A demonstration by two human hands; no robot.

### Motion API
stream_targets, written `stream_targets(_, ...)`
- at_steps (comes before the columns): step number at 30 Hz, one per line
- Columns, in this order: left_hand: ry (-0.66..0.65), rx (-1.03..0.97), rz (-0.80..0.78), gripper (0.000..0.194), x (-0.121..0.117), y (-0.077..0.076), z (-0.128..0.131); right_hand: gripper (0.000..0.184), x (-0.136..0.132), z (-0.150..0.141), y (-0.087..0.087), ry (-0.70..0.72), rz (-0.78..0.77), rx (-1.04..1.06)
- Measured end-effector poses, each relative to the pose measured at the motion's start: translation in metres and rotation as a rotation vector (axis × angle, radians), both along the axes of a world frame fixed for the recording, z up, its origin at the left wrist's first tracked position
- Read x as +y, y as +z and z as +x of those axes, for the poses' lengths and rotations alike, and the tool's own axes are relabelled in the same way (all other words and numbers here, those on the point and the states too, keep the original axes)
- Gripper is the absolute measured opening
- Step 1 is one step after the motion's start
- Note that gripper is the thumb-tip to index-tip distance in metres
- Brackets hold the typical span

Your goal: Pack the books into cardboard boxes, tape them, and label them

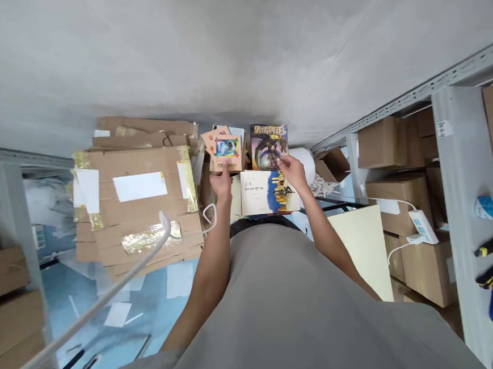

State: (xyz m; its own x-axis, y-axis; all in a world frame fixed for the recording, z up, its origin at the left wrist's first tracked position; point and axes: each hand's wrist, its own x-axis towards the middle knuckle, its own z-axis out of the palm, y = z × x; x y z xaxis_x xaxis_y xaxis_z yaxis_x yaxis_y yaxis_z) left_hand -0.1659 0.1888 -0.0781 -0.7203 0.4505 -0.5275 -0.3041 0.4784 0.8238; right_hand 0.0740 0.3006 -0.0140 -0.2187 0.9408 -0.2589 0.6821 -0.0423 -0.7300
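My left hand (pixel 223 182) is closed on a few small pink booklets (pixel 227 146), fanned out, with the thumb over the lower edge of the front one. That front booklet has a blue picture on its cover. My right hand (pixel 293 172) pinches the lower right corner of a dark purple illustrated book (pixel 269 146) with yellow lettering. Below it, close to my body, lies a white book (pixel 255 192) with a blue and yellow picture on top of other books. The purple book's lower edge meets the white book's upper edge.
Flattened cardboard (pixel 138 170) is stacked at the left, with a white metal rod (pixel 121 279) crossing in front. A white roll (pixel 307 162) stands right of the books. Shelves of boxes (pixel 425 261) line both sides; a power strip (pixel 423 227) hangs at right.
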Motion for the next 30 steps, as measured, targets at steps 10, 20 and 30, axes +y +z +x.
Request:
stream_targets(10,0.133,0.122,0.149,0.036,-0.011,0.039,-0.008,0.027,-0.003,-0.026,0.019,0.045,-0.022,0.099)
stream_targets(20,-0.927,0.271,0.606,0.031,0.023,0.144,0.030,0.042,-0.071,0.039,0.109,0.134,0.409,-0.105)
stream_targets(30,-1.249,-0.321,0.445,0.064,-0.017,0.097,0.208,0.061,-0.246,0.149,0.089,-0.946,0.008,0.304)
